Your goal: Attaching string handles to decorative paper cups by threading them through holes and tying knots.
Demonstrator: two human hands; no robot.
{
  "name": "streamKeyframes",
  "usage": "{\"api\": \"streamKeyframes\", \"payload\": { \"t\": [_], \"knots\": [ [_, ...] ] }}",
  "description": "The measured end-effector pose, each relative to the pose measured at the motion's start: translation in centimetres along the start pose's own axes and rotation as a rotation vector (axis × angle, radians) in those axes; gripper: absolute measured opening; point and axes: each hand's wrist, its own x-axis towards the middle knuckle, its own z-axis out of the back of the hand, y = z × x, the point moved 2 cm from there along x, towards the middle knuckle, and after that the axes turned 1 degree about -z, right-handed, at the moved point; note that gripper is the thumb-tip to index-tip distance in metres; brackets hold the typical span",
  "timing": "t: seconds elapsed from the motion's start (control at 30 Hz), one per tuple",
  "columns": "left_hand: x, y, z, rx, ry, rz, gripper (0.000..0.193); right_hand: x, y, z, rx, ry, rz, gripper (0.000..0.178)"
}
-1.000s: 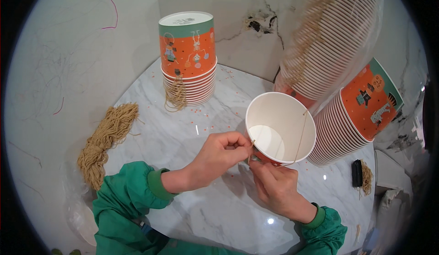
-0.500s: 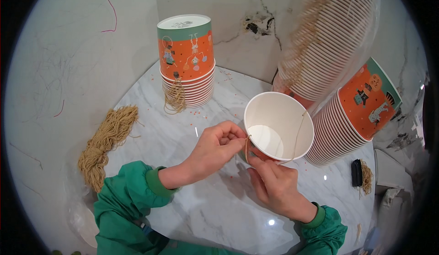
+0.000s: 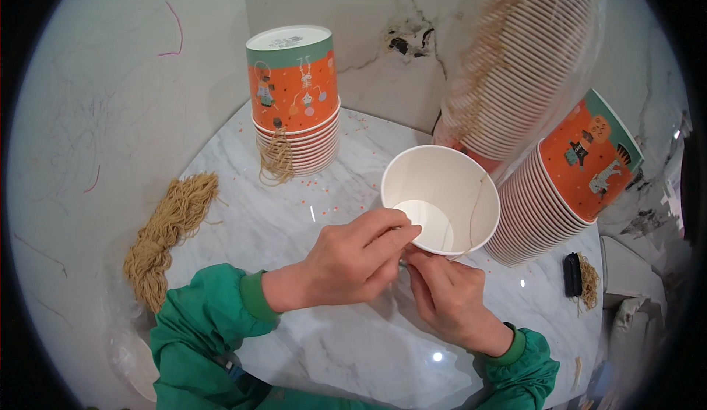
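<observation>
A white-lined paper bucket [image 3: 477,182] stands tilted on the table, its mouth facing me. A thin tan string [image 3: 476,207] crosses the right part of its mouth and passes over the near rim. My left hand [image 3: 353,257] is closed at the bucket's near-left rim, thumb and index finger pinched together; the string in its grip is mostly hidden. Just below the near rim, my right hand [image 3: 448,292] pinches the string with thumb and index finger against the outer wall. Both sets of fingertips almost touch. The bucket's printed outside is largely hidden by my hands.
Upside-down orange and green buckets stand stacked [image 3: 294,93] at back left, with string loops hanging. Right of the bucket lean another stack [image 3: 582,167] and a tall plastic-wrapped one [image 3: 515,79]. A tan string hank [image 3: 169,233] lies left; a black object [image 3: 572,274] with string lies right.
My left hand has moved right and closer to the right hand, now covering the string at the near rim. The bucket has shifted slightly left. My right hand has barely moved.
</observation>
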Motion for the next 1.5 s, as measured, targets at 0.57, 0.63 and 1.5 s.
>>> {"api": "streamKeyframes", "payload": {
  "t": [0.57, 0.63, 1.5],
  "knots": [
    [0.1, 4.9, 3.9, -0.121, -0.058, 0.196, 0.019, 0.8, -0.9, 3.1, -0.093, 0.056, -0.168, 0.016],
    [0.1, 5.1, 4.3, -0.005, -0.023, 0.229, 0.019, 1.0, -0.4, 3.1, -0.085, 0.042, -0.16, 0.017],
    [2.0, 0.2, 1.5, 0.378, 0.07, -0.044, 0.024, 3.9, 8.8, 8.8, 0.359, -0.225, 0.355, 0.018]
  ]
}}
